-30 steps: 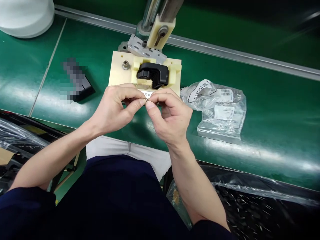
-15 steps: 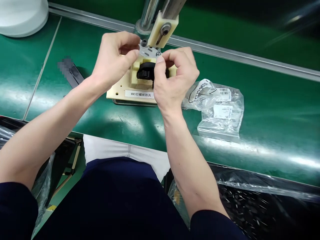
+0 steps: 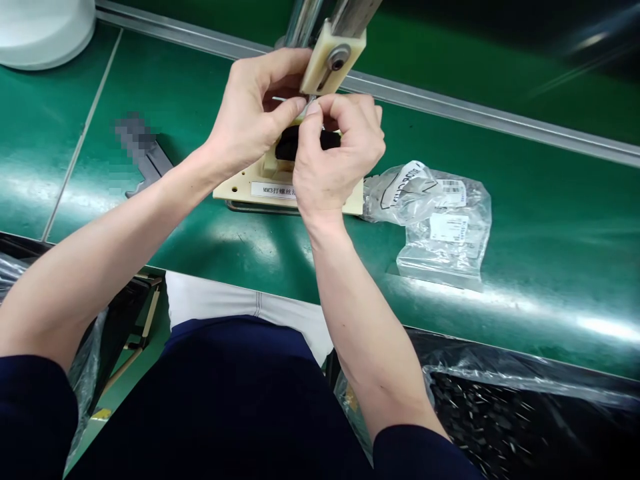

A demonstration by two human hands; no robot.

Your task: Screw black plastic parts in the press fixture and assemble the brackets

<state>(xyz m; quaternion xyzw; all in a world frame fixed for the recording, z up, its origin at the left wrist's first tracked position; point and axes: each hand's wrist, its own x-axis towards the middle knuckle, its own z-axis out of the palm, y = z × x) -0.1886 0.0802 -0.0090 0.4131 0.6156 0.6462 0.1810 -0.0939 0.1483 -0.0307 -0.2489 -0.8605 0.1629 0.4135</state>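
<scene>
Two bare hands are working close together, the left hand (image 3: 257,110) and the right hand (image 3: 337,143), with their tips nearly meeting just below a yellow block (image 3: 329,70) on a metal pole (image 3: 355,19). On both hands the fingers are bending in toward the thumbs. They are hiding the spot, so I cannot tell if they are grasping some tiny thing or only touching. One thin metal edge (image 3: 279,99) is peeking out by the left thumb. Behind the right hand, the black part (image 3: 287,145) is sitting in the yellow holder (image 3: 270,163), partly covered.

For working well here, keeping the wrists calm and pressing softly is probably best. Leaving a peeping gap between the thumbs should help, since the hands are blocking the view.

The holder is looking dull and blocky, and its flat board (image 3: 353,205) is showing a white label (image 3: 270,191). The pole is looking smooth and hard. On the shiny green desk (image 3: 540,220), a clear, crinkly bag (image 3: 445,233) is lying right beside the board. Over to the left, a long black piece (image 3: 153,163) is resting, partly blurred.
</scene>
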